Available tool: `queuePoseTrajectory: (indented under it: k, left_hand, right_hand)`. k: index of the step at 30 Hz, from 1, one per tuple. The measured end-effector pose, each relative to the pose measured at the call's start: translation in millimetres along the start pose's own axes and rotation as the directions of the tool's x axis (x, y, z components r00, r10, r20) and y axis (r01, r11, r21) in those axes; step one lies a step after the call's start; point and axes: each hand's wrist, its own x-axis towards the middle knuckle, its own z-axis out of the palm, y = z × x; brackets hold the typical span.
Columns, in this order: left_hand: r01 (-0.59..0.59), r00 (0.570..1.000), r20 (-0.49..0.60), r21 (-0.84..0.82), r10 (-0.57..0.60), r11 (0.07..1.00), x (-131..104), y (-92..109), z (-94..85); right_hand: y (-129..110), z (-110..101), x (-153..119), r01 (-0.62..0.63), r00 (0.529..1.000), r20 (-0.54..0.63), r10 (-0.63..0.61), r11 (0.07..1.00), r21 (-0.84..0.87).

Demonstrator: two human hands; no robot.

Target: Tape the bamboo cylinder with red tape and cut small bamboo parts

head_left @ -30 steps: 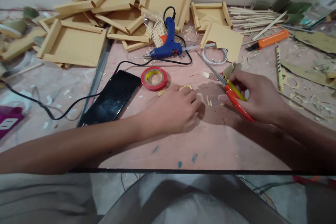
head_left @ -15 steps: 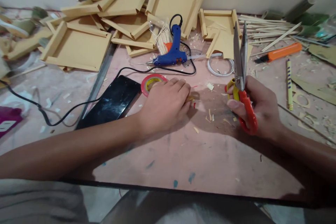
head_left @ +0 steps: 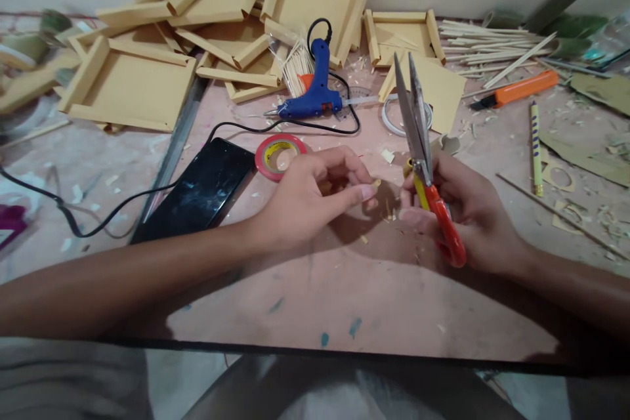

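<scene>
Over the middle of the pink tabletop, my left hand pinches a small yellowish piece between thumb and fingertips. My right hand holds scissors with red and yellow handles, blades pointing up and slightly parted. Its thumb and a fingertip come together beside the yellow handle; whether they hold anything else is too small to tell. A roll of red tape lies just behind my left hand, with a black phone to its left.
A blue glue gun with a black cord lies behind the hands. Cardboard trays are piled at the back. Toward the right are thin sticks, an orange cutter, a yellow pencil and scraps. A white tape roll is near the scissors.
My left hand has lifted and turned, and the small piece now shows at its fingertips. My right hand has moved left with the scissors, closer to my left hand.
</scene>
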Motion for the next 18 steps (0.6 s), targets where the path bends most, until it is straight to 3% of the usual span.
queuePoseTrajectory:
  k: [4, 9, 14, 18]
  left_hand:
    - [-0.013, 0.999, -0.041, -0.161, 0.006, 0.987, -9, -3, 11.7]
    - [0.035, 0.999, 0.043, -0.371, -0.02, 0.928, -22, -6, 22.9]
    - [0.014, 0.999, -0.04, -0.347, -0.03, 0.938, -26, -3, 24.8]
    - [0.051, 0.997, -0.029, -0.349, -0.066, 0.936, -27, -3, 25.6]
  right_hand:
    - [-4, 18, -3, -0.126, 0.992, 0.005, 0.128, 0.965, 0.232]
    - [-11, 37, -5, -0.101, 0.992, -0.031, 0.123, 0.912, 0.397]
    - [-16, 40, -8, -0.043, 0.986, -0.125, 0.106, 0.904, 0.426]
    - [-18, 37, -7, -0.049, 0.985, -0.135, 0.111, 0.915, 0.401]
